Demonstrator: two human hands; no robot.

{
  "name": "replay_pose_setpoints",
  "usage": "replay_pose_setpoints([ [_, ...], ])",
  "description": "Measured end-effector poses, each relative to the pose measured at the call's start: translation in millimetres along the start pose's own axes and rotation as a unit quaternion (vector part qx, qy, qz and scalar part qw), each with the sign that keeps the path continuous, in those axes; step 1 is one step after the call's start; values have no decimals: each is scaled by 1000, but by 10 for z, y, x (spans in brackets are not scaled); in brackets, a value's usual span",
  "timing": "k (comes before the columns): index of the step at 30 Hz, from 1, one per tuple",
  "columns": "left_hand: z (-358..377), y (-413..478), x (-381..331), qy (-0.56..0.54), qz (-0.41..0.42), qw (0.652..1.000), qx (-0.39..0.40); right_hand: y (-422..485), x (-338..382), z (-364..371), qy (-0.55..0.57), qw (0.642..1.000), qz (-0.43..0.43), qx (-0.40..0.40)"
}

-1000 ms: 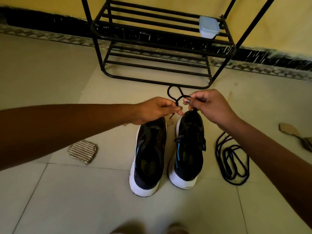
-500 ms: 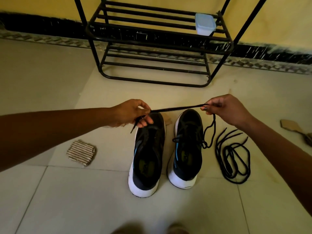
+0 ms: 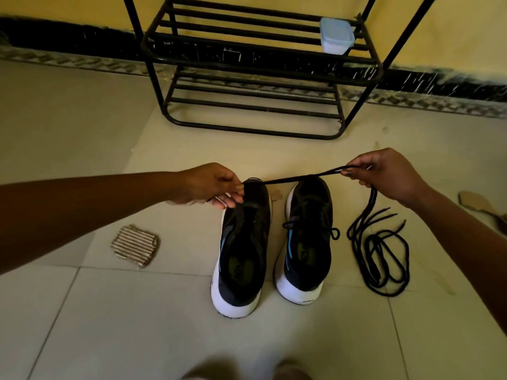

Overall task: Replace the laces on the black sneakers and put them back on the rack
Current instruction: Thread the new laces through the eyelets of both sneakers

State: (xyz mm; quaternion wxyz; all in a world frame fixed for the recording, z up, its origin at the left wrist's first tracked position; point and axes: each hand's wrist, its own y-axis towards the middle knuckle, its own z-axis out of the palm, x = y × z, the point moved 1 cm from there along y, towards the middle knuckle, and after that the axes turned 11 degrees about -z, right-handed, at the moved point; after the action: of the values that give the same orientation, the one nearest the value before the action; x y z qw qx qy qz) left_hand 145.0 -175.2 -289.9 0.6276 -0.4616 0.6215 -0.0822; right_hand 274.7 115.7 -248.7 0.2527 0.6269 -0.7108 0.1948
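Note:
Two black sneakers with white soles stand side by side on the tiled floor, toes toward the rack: the left sneaker (image 3: 242,253) has no lace, the right sneaker (image 3: 308,237) carries a lace. A black lace (image 3: 299,178) is stretched taut above their toes. My left hand (image 3: 212,186) pinches one end over the left sneaker's toe. My right hand (image 3: 384,172) pinches the other part, and the rest hangs down from it toward a loose pile of black laces (image 3: 380,253) on the floor. The black metal shoe rack (image 3: 255,64) stands against the wall ahead.
A small lidded plastic container (image 3: 336,35) sits on the rack's upper shelf at the right. A ribbed piece of cardboard (image 3: 134,246) lies left of the sneakers. A flat brownish scrap (image 3: 477,201) lies at the far right. My feet show at the bottom edge.
My hands have moved apart, left hand going left and right hand going right, and the lace that was looped between them is now pulled straight.

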Motion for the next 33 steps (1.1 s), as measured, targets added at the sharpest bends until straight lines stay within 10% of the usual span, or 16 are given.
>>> replay_pose_setpoints([
  [13, -18, -29, -2, -69, -31, 997, -12, -14, -49, 3, -182, 980, -64, -57],
  [28, -97, -91, -16, -117, -41, 992, -26, -60, -191, -70, 168, 980, 42, -97],
  [33, -77, -89, -26, -99, -37, 994, -18, -65, -257, -32, 99, 989, 47, -98],
])
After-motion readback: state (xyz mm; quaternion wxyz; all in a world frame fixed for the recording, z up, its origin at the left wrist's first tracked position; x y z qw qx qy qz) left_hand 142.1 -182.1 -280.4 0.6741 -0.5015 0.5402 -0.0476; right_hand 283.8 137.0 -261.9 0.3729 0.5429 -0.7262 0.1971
